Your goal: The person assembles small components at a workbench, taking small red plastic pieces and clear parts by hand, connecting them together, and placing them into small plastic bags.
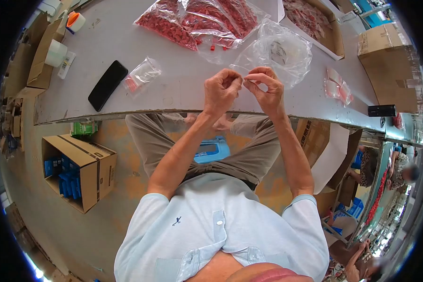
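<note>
My left hand (222, 91) and my right hand (269, 92) meet above the front edge of the table (174, 96). The fingertips of both are pinched together and almost touch; whatever lies between them is too small to make out. Just beyond my right hand is a clear plastic bag (296, 51) with pale, ring-like contents. Farther back lies a large clear bag of small red pieces (211, 19), a few of them at its open edge. Left of my left hand are a small clear packet (143, 75) and a black phone (108, 85).
An open carton (331, 33) of red packets stands at the back right, near small pink-and-white packets (338, 87). Tape rolls (56, 52) sit at the left. On the floor are a carton of blue packs (80, 171) and a blue plastic stool (212, 150). Other people sit far right.
</note>
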Action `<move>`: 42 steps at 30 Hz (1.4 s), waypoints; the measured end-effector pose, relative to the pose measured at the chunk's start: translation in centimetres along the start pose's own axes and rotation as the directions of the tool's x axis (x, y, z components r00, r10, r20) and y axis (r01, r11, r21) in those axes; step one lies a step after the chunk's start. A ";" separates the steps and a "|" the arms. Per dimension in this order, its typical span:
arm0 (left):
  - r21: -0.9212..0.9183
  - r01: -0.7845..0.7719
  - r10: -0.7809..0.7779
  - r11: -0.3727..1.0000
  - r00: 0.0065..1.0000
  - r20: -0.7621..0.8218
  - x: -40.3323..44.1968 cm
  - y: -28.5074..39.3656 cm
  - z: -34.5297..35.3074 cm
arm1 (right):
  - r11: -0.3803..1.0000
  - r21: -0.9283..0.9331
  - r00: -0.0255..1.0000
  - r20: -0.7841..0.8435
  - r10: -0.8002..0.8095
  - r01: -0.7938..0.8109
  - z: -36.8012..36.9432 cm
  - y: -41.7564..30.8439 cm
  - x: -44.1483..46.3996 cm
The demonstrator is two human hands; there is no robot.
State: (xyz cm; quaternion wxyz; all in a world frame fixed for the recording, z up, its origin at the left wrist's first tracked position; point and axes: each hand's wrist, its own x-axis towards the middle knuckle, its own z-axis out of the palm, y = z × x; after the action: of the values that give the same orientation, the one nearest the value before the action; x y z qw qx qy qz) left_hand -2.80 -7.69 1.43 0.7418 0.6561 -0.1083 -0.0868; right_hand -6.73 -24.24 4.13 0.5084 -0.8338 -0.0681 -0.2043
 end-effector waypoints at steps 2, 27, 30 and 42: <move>-0.003 -0.001 0.001 1.000 1.000 0.004 0.1 0.0 -0.1 | 0.995 -0.093 0.999 0.028 -0.030 0.032 -0.1 0.0 0.0; -0.643 0.391 -0.314 0.659 0.919 0.237 1.1 0.7 -3.7 | 0.816 0.366 0.886 0.051 0.462 -0.447 -0.1 -1.3 -1.4; -0.666 0.409 -0.320 0.624 0.911 0.260 0.8 1.0 -3.9 | 0.729 0.477 0.864 0.154 0.479 -0.490 0.4 -1.6 -1.6; -0.194 -0.003 -0.007 0.981 0.999 -0.048 0.6 1.1 -7.5 | 0.973 -0.124 0.976 0.069 0.204 -0.195 2.0 -1.8 4.2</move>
State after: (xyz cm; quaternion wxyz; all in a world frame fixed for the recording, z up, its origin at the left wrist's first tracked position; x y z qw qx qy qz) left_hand -0.21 -0.52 1.66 0.8046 0.5826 -0.0806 -0.0816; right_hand -2.97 -22.00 6.52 0.4735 -0.8724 0.0075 -0.1216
